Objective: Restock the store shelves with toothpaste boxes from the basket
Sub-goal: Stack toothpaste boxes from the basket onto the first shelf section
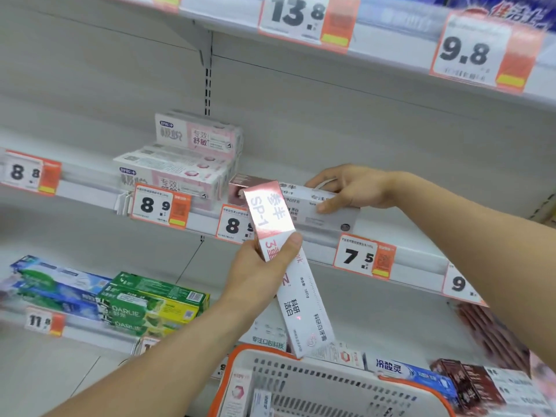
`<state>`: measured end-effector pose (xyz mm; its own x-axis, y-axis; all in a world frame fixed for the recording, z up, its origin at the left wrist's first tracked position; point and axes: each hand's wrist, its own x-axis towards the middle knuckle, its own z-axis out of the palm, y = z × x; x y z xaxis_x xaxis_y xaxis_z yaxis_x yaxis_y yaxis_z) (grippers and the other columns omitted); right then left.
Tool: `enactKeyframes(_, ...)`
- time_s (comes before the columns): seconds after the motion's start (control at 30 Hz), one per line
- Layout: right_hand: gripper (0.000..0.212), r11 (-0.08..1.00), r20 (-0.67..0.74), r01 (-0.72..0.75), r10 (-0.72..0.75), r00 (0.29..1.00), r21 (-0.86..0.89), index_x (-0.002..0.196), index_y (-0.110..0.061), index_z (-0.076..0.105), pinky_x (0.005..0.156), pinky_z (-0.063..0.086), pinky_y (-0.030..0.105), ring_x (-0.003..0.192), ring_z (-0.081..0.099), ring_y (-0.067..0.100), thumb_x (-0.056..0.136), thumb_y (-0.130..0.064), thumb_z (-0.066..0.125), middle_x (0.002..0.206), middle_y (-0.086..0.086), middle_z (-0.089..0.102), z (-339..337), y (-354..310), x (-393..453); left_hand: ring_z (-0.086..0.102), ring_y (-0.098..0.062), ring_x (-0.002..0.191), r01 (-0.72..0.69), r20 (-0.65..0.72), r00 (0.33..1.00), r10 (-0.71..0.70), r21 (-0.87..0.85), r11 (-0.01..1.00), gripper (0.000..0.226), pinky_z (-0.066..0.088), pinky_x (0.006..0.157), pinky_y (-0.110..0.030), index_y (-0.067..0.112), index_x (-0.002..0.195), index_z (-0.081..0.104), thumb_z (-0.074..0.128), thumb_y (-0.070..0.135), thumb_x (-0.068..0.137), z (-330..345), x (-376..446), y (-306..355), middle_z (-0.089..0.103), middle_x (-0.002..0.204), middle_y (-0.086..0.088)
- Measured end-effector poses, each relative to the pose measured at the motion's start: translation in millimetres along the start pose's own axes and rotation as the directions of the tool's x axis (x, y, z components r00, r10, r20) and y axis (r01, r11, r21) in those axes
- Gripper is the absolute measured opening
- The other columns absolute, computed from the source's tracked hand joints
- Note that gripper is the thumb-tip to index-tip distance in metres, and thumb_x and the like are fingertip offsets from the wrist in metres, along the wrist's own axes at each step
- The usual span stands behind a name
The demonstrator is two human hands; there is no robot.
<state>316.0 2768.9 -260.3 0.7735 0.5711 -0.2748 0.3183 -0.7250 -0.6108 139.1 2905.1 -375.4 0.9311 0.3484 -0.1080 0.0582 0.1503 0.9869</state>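
Pink-and-white toothpaste boxes occupy both hands at a white store shelf [301, 251]. The right hand [352, 191] grips one box [304, 203] lying lengthwise on the middle shelf, thumb under its front face and fingers [316, 180] curled over the top, just right of a pink stack [186, 164]. The left hand [261, 266] holds a second box [288, 275] upright and tilted in front of the shelf edge, thumb and fingers closed around its middle, its lower end hanging above the basket [301, 374]. More boxes show in the basket, at the bottom of the view. To do this step well, the right hand probably should push its box fully back and square to the shelf edge, label facing out. The left box would then need turning level before it is set alongside, without knocking the price tags [231, 224].
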Motion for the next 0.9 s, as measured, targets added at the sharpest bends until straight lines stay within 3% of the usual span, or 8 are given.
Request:
enactKeyframes(0.13, 0.05, 0.996, 0.033, 0.006, -0.003, 0.999, -0.088, 0.126, -0.023, 0.059, 0.082, 0.06, 0.04, 0.103, 0.07, 0.027, 0.083, -0.003, 0.077, 0.111, 0.003, 0.074, 10.5, -0.9, 8.4, 0.072, -0.004, 0.068, 0.001, -0.039, 0.999, -0.002, -0.02, 1.0, 0.04, 0.049, 0.053, -0.016, 0.017, 0.097, 0.064, 0.072, 0.053, 0.082, 0.1, 5.7, 1.0, 0.076, 0.083, 0.005)
enactKeyframes(0.3, 0.049, 0.997, -0.004, 0.069, -0.069, 0.998, -0.025, 0.127, -0.023, 0.06, 0.09, 0.058, 0.037, 0.105, 0.069, 0.025, 0.085, -0.005, 0.076, 0.114, 0.003, 0.073, 15.9, 10.7, 6.2, 0.073, -0.006, 0.071, -0.026, -0.026, 0.999, 0.025, -0.034, 0.999, 0.034, 0.05, 0.055, -0.016, 0.02, 0.091, 0.066, 0.071, 0.053, 0.083, 5.4, 8.2, 0.4, 0.076, 0.08, 0.006)
enactKeyframes(0.47, 0.046, 0.983, -0.188, 0.17, -0.18, 0.966, -0.066, 0.118, -0.02, 0.067, 0.101, 0.051, 0.028, 0.108, 0.066, 0.015, 0.076, -0.022, 0.087, 0.115, -0.002, 0.069, 24.7, 20.9, 1.7, 0.072, -0.003, 0.068, -0.058, -0.012, 0.998, 0.058, -0.057, 0.997, 0.03, 0.049, 0.05, -0.012, 0.022, 0.095, 0.065, 0.071, 0.049, 0.084, 14.4, 7.0, 1.3, 0.075, 0.074, 0.01)
enactKeyframes(0.6, 0.031, 0.962, -0.429, 0.269, -0.258, 0.866, -0.036, 0.111, -0.016, 0.068, 0.079, 0.049, 0.007, 0.098, 0.066, 0.006, 0.083, -0.022, 0.08, 0.11, -0.001, 0.07, 26.3, 24.2, -11.9, 0.071, -0.001, 0.071, -0.082, -0.015, 0.997, 0.082, -0.072, 0.994, 0.035, 0.048, 0.054, -0.011, 0.019, 0.103, 0.065, 0.072, 0.048, 0.085, 25.1, 5.6, 1.4, 0.075, 0.082, 0.009)
enactKeyframes(0.67, 0.012, 0.922, -0.575, 0.38, -0.274, 0.771, 0.071, 0.1, -0.015, 0.069, 0.075, 0.051, 0.014, 0.083, 0.067, 0.006, 0.089, -0.018, 0.074, 0.099, 0.002, 0.072, 31.1, 22.8, -30.4, 0.071, -0.002, 0.071, -0.089, -0.002, 0.996, 0.089, -0.077, 0.993, 0.028, 0.051, 0.061, -0.018, 0.022, 0.096, 0.065, 0.072, 0.047, 0.085, 29.8, 4.5, 1.0, 0.076, 0.082, 0.009)
enactKeyframes(0.7, 0.009, 0.895, -0.579, 0.42, -0.263, 0.771, 0.153, 0.098, -0.013, 0.069, 0.074, 0.054, 0.022, 0.079, 0.069, 0.01, 0.091, -0.017, 0.071, 0.094, 0.004, 0.072, 33.5, 24.3, -41.4, 0.071, -0.002, 0.07, -0.096, 0.004, 0.995, 0.096, -0.085, 0.992, 0.024, 0.052, 0.061, -0.02, 0.024, 0.092, 0.065, 0.072, 0.046, 0.086, 31.9, 4.0, 1.8, 0.075, 0.08, 0.01)
enactKeyframes(0.83, 0.052, 0.928, -0.134, 0.246, -0.216, 0.967, 0.279, 0.125, -0.02, 0.059, 0.08, 0.059, 0.038, 0.091, 0.074, 0.027, 0.08, -0.037, 0.078, 0.108, 0.007, 0.072, 46.4, 40.4, -86.9, 0.073, -0.003, 0.073, -0.153, 0.018, 0.987, 0.158, -0.168, 0.974, 0.009, 0.058, 0.064, -0.025, 0.034, 0.083, 0.068, 0.07, 0.04, 0.088, 41.2, 0.1, 13.3, 0.076, 0.08, 0.012)
enactKeyframes(0.9, 0.059, 0.928, -0.056, 0.221, -0.215, 0.975, 0.299, 0.128, -0.024, 0.057, 0.078, 0.059, 0.036, 0.094, 0.073, 0.029, 0.076, -0.035, 0.082, 0.11, 0.008, 0.071, 51.9, 47.7, -100.8, 0.075, -0.011, 0.082, -0.2, 0.007, 0.979, 0.206, -0.21, 0.957, 0.016, 0.06, 0.073, -0.033, 0.03, 0.091, 0.07, 0.073, 0.043, 0.083, 48.6, -3.1, 19.5, 0.078, 0.088, 0.007)
